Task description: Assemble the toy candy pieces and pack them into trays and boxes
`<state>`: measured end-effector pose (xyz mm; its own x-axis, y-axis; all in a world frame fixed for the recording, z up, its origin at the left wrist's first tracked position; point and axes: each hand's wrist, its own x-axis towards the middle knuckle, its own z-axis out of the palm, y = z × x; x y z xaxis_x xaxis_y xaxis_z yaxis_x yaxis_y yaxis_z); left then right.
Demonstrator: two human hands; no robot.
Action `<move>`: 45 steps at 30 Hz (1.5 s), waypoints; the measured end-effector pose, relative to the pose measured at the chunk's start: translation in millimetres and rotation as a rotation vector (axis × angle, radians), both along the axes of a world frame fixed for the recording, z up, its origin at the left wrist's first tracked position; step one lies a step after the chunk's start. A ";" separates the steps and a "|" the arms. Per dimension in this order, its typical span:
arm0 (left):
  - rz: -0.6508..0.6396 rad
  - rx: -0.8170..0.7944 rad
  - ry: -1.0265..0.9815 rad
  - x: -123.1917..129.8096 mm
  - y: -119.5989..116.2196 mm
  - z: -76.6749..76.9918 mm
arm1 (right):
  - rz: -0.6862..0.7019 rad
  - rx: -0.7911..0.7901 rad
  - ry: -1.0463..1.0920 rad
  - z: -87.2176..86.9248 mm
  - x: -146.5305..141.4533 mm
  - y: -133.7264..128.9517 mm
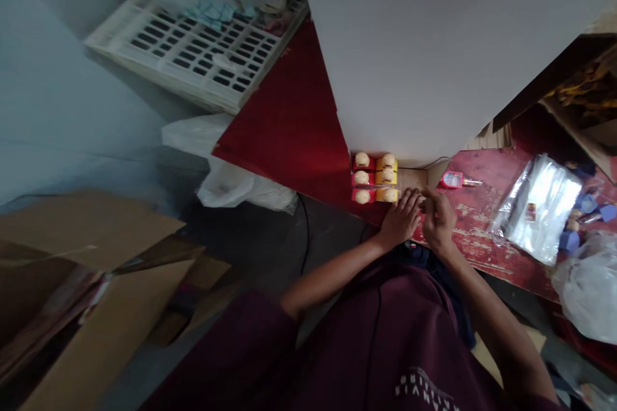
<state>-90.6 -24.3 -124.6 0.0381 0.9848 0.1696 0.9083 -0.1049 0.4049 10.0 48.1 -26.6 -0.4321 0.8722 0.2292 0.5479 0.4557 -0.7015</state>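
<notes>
Head view: both forearms reach forward. Left hand [400, 219] open, fingers [409, 202] just beside six toys [386, 176], 3 red, 3 yellow, in two columns. Right hand [439, 221] curled; can't tell if holding anything. One red bottle [453, 180], one clear bag [537, 209] on table [482, 231].

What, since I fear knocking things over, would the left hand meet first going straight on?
Probably the bare right hand, its fingertips just ahead of the left hand's, though depth is unclear.
</notes>
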 end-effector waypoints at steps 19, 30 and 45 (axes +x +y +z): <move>0.006 0.058 0.059 -5.7 -8.7 -1.0 | -0.065 -0.367 -0.504 -22.7 106.6 39.1; -0.003 0.036 0.086 -6.3 -9.3 1.4 | -0.167 -0.141 0.159 69.8 65.5 -4.0; -0.010 0.130 0.082 -6.4 -9.5 -4.9 | 0.391 0.038 -0.344 44.8 -21.0 38.9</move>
<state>-97.1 -33.7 -129.5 0.0663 0.9542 0.2916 0.9365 -0.1604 0.3119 -11.0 87.0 18.2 -0.7796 0.6247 0.0447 0.5280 0.6939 -0.4897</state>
